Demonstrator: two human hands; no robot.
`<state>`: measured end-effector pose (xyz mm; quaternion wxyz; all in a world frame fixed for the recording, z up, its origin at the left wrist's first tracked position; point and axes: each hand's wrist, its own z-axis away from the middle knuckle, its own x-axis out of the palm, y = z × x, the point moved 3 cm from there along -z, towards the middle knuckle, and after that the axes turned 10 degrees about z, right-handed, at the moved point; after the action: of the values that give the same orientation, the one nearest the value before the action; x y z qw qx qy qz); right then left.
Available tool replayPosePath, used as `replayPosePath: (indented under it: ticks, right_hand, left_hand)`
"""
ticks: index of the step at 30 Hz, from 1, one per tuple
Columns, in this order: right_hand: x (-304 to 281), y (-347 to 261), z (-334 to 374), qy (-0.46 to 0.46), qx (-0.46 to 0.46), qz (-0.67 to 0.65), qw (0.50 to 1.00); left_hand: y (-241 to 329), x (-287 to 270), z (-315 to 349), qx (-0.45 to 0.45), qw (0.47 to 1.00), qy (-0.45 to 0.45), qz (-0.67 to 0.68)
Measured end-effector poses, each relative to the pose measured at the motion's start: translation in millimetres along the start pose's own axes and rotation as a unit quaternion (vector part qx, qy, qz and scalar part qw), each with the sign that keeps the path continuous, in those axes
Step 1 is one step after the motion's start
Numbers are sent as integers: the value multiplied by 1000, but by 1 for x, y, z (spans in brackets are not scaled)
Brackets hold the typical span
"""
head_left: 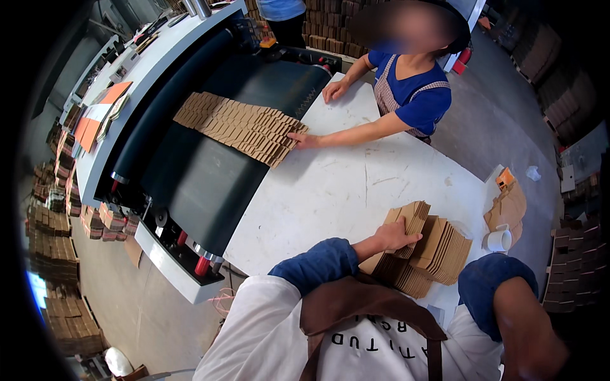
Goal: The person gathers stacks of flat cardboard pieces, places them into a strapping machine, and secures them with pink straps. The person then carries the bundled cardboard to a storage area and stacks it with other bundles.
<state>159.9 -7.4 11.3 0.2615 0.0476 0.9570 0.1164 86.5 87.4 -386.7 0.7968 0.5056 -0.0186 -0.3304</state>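
Observation:
Brown folded cardboard pieces stand in several bundles at the near right of the white table [330, 184]. My left hand [395, 236] is closed on one small bundle of cardboard pieces [414, 214], tilted against its neighbours. A larger stack of cardboard pieces [441, 251] leans just right of that hand, and another bundle [400, 273] lies close to my body. My right arm bends down at the lower right, away from the table. At its end my right hand [540, 352] is dark and blurred, with its fingers not discernible.
Across the table a co-worker in blue [416, 95] touches overlapping cardboard pieces [244, 127] on a dark conveyor belt [203, 178]. A white mug [497, 239] and crumpled brown paper [508, 206] are at the table's right edge. Stacked cardboard [54, 247] stands on the floor left.

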Motion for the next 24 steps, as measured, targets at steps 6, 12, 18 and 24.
replayPosePath:
  ticks: [6,12,18,24]
  right_hand:
    - [-18,-2,9,2,14,23,1000]
    - [-30,24,56,74,110,138,982]
    - [-13,49,270,-152,564,393,710]
    - [-36,-56,495,-130,895,223,362]
  left_hand:
    - [1,-6,1,14,999,-21,33]
    - [-2,-2,-8,23,999,-3,40]
    - [-2,-7,-6,5,1000,7,-10]
    - [-6,-1,-8,17,1000,4,-4]
